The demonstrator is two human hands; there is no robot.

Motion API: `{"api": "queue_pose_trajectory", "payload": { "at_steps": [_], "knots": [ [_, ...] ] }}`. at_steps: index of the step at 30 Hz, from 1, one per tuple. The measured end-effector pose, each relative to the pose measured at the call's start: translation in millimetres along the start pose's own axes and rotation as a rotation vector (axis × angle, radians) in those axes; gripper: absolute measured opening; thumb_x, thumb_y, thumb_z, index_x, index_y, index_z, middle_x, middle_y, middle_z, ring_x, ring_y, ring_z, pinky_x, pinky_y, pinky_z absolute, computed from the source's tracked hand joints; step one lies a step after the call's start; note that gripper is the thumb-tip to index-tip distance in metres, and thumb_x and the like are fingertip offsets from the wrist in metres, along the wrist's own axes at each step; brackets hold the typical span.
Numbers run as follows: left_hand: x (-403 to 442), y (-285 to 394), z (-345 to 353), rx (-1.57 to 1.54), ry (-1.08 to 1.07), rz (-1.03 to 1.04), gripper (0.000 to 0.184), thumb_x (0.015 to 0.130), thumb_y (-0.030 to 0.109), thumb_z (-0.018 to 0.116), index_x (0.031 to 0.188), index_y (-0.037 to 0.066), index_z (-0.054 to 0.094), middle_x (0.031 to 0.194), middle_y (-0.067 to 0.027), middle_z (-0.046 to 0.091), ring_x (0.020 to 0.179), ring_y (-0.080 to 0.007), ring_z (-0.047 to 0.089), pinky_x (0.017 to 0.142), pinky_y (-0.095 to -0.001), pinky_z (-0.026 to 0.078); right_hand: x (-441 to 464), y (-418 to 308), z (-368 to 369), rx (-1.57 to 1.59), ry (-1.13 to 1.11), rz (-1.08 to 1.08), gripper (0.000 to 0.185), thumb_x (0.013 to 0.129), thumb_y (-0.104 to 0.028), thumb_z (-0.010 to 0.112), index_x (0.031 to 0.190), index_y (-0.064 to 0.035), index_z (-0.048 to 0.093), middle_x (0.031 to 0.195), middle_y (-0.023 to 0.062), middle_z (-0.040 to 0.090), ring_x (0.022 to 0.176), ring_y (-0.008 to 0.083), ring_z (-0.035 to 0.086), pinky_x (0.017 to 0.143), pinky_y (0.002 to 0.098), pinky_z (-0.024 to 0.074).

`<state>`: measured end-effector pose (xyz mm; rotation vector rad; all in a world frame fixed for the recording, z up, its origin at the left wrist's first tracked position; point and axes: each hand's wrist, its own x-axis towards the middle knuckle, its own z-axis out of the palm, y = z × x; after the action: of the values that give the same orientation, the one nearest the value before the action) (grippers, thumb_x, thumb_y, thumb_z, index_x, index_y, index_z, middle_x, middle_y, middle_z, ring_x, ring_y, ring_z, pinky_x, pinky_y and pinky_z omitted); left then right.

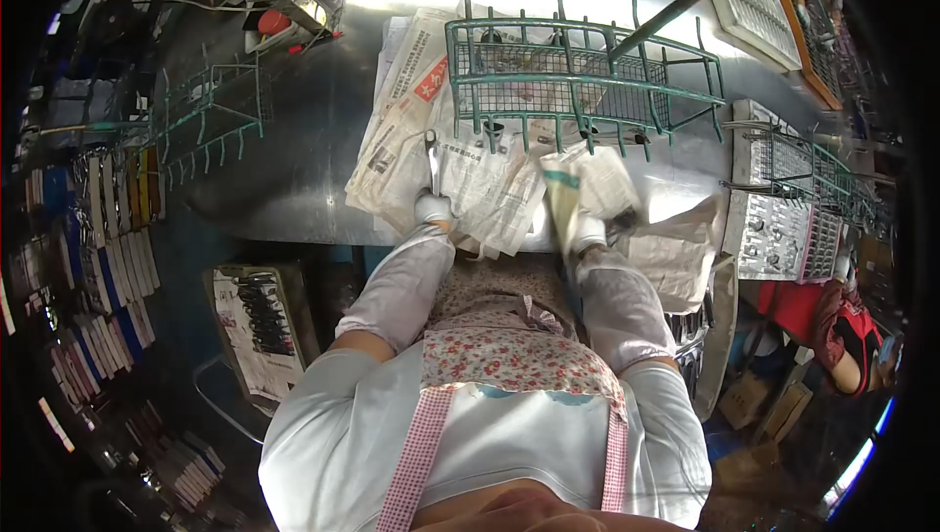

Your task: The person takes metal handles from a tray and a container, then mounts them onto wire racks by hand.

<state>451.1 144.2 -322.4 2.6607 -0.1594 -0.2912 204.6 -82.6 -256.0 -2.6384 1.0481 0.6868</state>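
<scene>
My left hand [433,207], in a white glove, is closed round the lower end of a shiny metal wrench [432,155]. Its rounded end points away from me, over newspaper sheets [392,155] spread at the table's near edge. My right hand [589,231], also gloved, grips a folded piece of newspaper [597,183], which is smeared by motion; its fingers are partly hidden. Just beyond both hands stands a green wire rack [587,82] with upright prongs and a mesh basket, partly over the newspaper.
The metal table [313,140] carries another green rack [211,106] at left and trays of small parts [778,238] at right. A tray with dark pieces [257,326] stands below the edge at left. Brown paper [676,253] lies right of my right hand. Another person [847,336] is at far right.
</scene>
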Motion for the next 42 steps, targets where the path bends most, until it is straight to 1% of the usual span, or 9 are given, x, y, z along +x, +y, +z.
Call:
{"api": "queue_pose_trajectory", "payload": {
  "at_steps": [6,12,16,24,27,30,33,37,42],
  "knots": [
    [-24.1,13.7,-39.1,-0.038,-0.137,0.125,0.021,0.074,0.023,0.065,0.081,0.003,0.062,0.065,-0.0183,0.063,0.062,-0.0359,0.064,0.055,-0.0414,0.05,-33.4,-26.4,-22.2,0.058,0.269,-0.455,0.022,0.085,-0.018,0.054,0.105,-0.0091,0.059,0.09,0.0136,0.064,0.073,0.0315,0.064,0.063,0.0437,0.0509],
    [-48.8,-19.2,-72.7,-0.036,-0.608,0.41,0.073,0.073,0.049,0.069,0.13,0.006,0.051,0.114,-0.0175,0.063,0.1,-0.0332,0.062,0.087,-0.0388,0.049,-60.2,-61.9,-66.6,0.351,0.543,-0.324,0.019,0.084,-0.019,0.059,0.1,-0.0081,0.062,0.094,0.0129,0.064,0.069,0.0352,0.061,0.063,0.0453,0.0497],
    [-25.9,-35.4,-108.0,0.314,-0.732,0.432,0.065,0.075,0.052,0.068,0.128,0.016,0.055,0.112,-0.0127,0.064,0.099,-0.0293,0.063,0.087,-0.0368,0.049,-82.4,-65.9,-76.2,0.306,0.414,-0.41,0.02,0.084,-0.019,0.058,0.1,-0.0071,0.062,0.087,0.0153,0.063,0.064,0.033,0.06,0.058,0.0446,0.0485],
    [45.4,-135.8,-173.7,0.486,-0.685,0.772,0.031,0.085,0.024,0.052,0.112,0.027,0.065,0.105,-0.0067,0.066,0.096,-0.0271,0.064,0.081,-0.0376,0.051,-54.8,-215.5,-151.2,0.316,0.567,-1.045,0.034,0.08,-0.016,0.057,0.111,-0.0029,0.059,0.095,0.0133,0.061,0.076,0.0272,0.061,0.063,0.0335,0.0508],
    [50.8,-137.9,-210.7,0.573,-0.661,0.874,0.019,0.082,0.021,0.055,0.093,0.022,0.071,0.094,-0.0035,0.068,0.092,-0.0248,0.064,0.075,-0.0383,0.052,-19.3,-299.5,-192.7,0.058,0.495,-1.256,0.027,0.079,-0.019,0.054,0.1,-0.0042,0.062,0.112,0.0141,0.057,0.108,0.0262,0.053,0.086,0.0364,0.0472],
    [41.8,-151.3,-214.7,0.571,-0.634,0.709,0.02,0.077,0.023,0.061,0.094,0.018,0.07,0.085,-0.0063,0.066,0.088,-0.0245,0.064,0.072,-0.0382,0.052,8.5,-362.3,-188.1,-0.046,0.76,-1.452,0.029,0.08,-0.02,0.051,0.098,-0.0025,0.064,0.114,0.0098,0.059,0.113,0.031,0.05,0.096,0.0402,0.04],
    [15.8,-174.7,-214.7,0.41,-0.493,0.678,0.031,0.072,0.017,0.061,0.102,0.015,0.067,0.084,-0.0101,0.066,0.081,-0.0292,0.064,0.07,-0.0386,0.052,37.8,-385.3,-140.9,-0.26,0.584,-1.506,0.03,0.081,-0.022,0.05,0.099,-0.0032,0.066,0.119,0.0087,0.057,0.109,0.0294,0.051,0.094,0.0386,0.0403],
    [-39.7,-165.3,-254.4,0.514,-0.742,0.506,0.03,0.074,0.017,0.057,0.102,0.015,0.068,0.093,-0.0125,0.067,0.087,-0.0298,0.065,0.073,-0.0409,0.052,53.2,-394.7,-76.0,-0.464,0.396,-1.584,0.034,0.081,-0.022,0.052,0.109,-0.0063,0.063,0.121,0.0082,0.056,0.111,0.0264,0.049,0.095,0.037,0.0406],
    [-113.3,-195.1,-289.0,-0.105,-0.66,0.159,0.046,0.063,0.008,0.071,0.109,0.006,0.066,0.093,-0.0155,0.068,0.081,-0.0244,0.067,0.076,-0.032,0.052,8.6,-411.5,-76.5,-0.329,0.489,-1.972,0.018,0.077,-0.02,0.054,0.088,-0.0114,0.065,0.103,0.0003,0.058,0.103,0.0199,0.051,0.08,0.0321,0.0439]
  ]
}}
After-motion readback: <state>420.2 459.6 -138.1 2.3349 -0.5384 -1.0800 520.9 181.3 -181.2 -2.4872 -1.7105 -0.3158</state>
